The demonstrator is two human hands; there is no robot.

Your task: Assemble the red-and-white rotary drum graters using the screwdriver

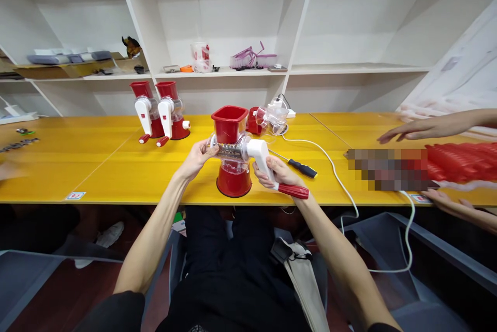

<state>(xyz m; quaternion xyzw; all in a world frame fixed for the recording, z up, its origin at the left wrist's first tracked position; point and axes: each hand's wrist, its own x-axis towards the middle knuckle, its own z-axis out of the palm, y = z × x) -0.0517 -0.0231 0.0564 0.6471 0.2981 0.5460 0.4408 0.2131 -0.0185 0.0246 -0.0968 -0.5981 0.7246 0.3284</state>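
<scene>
In front of me a rotary grater (234,179) stands upright on the table, with a red hopper, a clear body and a red base. A metal grating drum (230,150) lies inside its clear barrel. At the barrel's open left end, my left hand (197,160) pinches the rim between thumb and fingers. My right hand (280,172) is wrapped round the white crank (259,152) on the right side. The crank's red handle (294,190) sticks out below that hand. Just behind my right hand lies a screwdriver (303,168) with a black and yellow handle.
Two similar graters (171,109) stand at the back left. Behind mine, clear and red grater parts (267,118) lie near a power strip. A white cable (330,158) crosses the table. At right, another person's hands (430,129) flank a red ribbed stack (462,161).
</scene>
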